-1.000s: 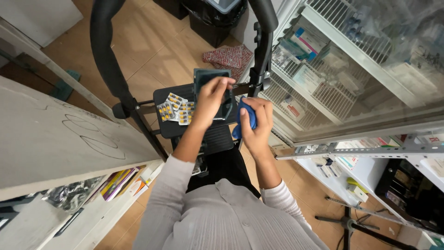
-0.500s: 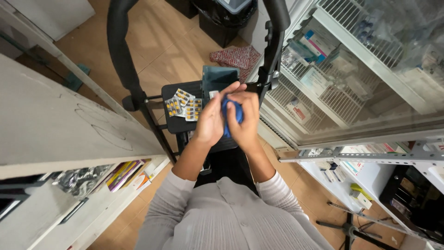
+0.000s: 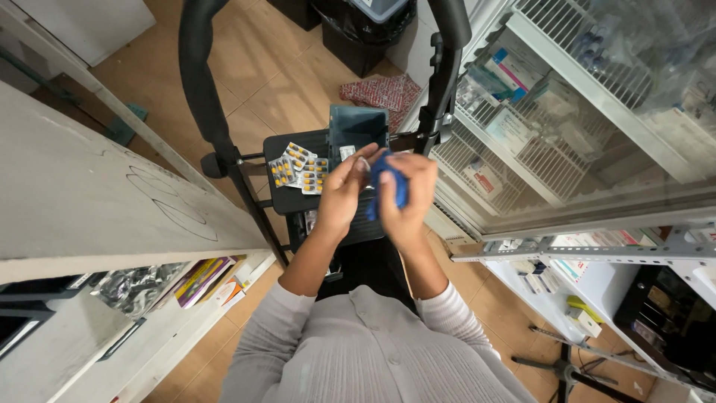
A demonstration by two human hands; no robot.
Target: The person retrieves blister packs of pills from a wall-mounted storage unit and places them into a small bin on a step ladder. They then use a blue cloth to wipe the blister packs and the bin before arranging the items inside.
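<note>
1. Fingers (image 3: 388,168) of the right hand (image 3: 409,200) curl closed round a blue cloth (image 3: 389,186), bunched, its long axis running roughly 12 to 6 o'clock.
2. Left hand (image 3: 341,195) just at 9 o'clock of the cloth, its fingers narrow, tips touching the cloth's upper edge; whether they pinch it, cannot tell.
3. Cloth held in the air between both hands, above the black tray (image 3: 287,198) of a stand; right hand has the fuller hold.
4. Blister packs (image 3: 298,168) of yellow capsules lie on the tray at 10 o'clock from the hands.
5. Dark teal container (image 3: 356,127) at 12 o'clock, just beyond the fingertips.
6. Wire shelves (image 3: 522,142) with boxes at 2 o'clock.
</note>
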